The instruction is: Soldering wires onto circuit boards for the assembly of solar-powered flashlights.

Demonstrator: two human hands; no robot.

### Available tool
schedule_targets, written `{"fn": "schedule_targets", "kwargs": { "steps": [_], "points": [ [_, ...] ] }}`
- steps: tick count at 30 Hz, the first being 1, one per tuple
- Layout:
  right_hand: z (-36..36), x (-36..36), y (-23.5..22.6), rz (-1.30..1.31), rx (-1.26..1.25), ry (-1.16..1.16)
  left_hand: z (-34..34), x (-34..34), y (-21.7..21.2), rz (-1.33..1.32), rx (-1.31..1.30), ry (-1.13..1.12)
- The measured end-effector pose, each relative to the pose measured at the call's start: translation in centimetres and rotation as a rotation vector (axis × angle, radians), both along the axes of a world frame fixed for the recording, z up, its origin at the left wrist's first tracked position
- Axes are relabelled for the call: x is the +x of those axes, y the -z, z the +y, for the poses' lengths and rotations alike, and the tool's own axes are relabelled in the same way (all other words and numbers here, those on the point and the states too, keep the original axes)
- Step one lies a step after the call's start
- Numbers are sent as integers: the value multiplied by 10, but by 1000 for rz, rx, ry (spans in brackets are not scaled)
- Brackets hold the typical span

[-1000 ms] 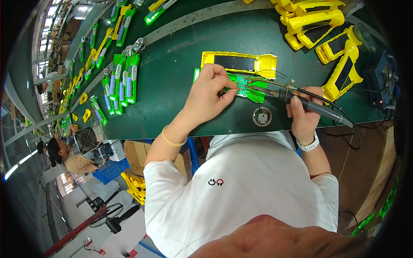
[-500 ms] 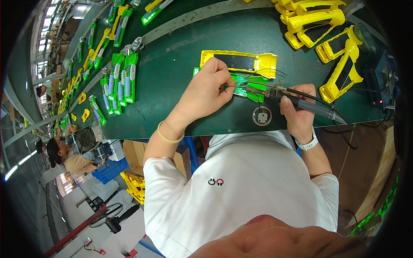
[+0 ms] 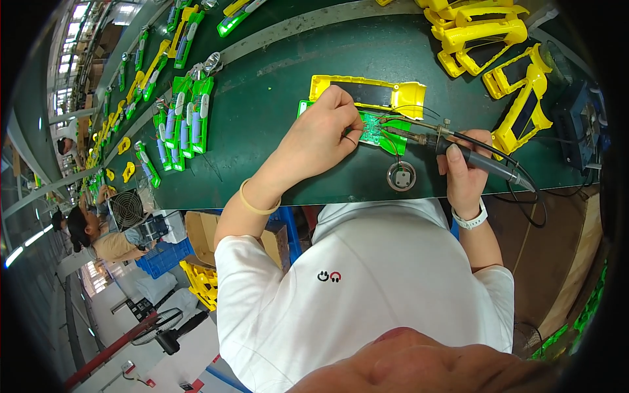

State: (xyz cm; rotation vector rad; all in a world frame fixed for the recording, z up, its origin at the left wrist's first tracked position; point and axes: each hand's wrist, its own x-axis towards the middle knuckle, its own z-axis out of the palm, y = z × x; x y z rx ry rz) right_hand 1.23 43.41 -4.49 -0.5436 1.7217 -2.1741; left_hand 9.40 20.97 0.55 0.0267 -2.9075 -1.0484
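My right hand (image 3: 466, 171) is wrapped round the dark handle of a soldering iron (image 3: 488, 164). A thin metal feed tube runs along the iron, and its tip points left over a green circuit board (image 3: 372, 130). That board sits in a bright green housing (image 3: 395, 143), partly covered by my left hand (image 3: 327, 134). The left fingers are pinched at the board's left edge on what looks like a thin black wire (image 3: 352, 139). Just beyond lies a yellow casing (image 3: 409, 95) with a dark panel. A round metal piece (image 3: 401, 175), wired to the board, rests nearer me.
Several green housings with batteries (image 3: 183, 124) are grouped at left. Yellow casings (image 3: 481, 33) pile up at the far right, near a dark blue box (image 3: 576, 124) with cables. Black cable loops hang at the table's right front edge. Another person (image 3: 98, 236) works at far left.
My right hand has drawn the soldering iron slightly right, so its tip is farther from the middle of the board. The left hand stays pinched at the board's edge.
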Motion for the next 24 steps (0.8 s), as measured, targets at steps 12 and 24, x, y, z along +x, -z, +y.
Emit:
{"fn": "schedule_targets", "kwargs": {
  "steps": [12,24],
  "points": [
    [4,-2,1,-61,-73,69,-3,13,23,423,-77,-29],
    [3,-2,-1,-28,-13,-19,-4,6,16,169,-18,-28]
  ]
}}
